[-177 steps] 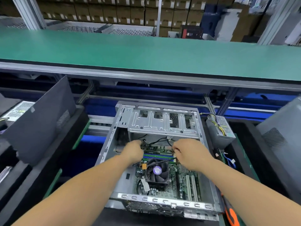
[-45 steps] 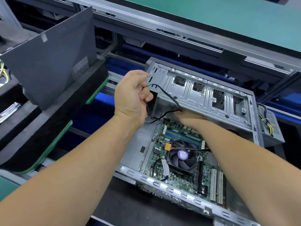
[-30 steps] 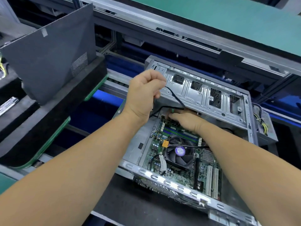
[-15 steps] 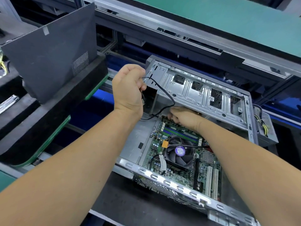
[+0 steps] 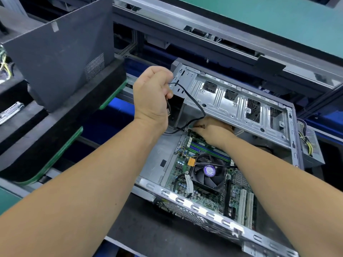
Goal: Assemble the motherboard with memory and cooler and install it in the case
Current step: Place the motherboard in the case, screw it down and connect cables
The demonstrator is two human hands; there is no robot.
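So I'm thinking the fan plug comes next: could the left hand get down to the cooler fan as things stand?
Probably not straight away: the left hand grips a black cable raised beside the case. The cooler fan itself lies uncovered, with open space above it, so once that cable is let go the way looks free.

My two arms are bare all the way up, with no sleeves on them. My left hand (image 5: 152, 93) and right hand (image 5: 209, 127) are bare too, with no gloves. I wear no watch, no rings and no bands on my wrists.
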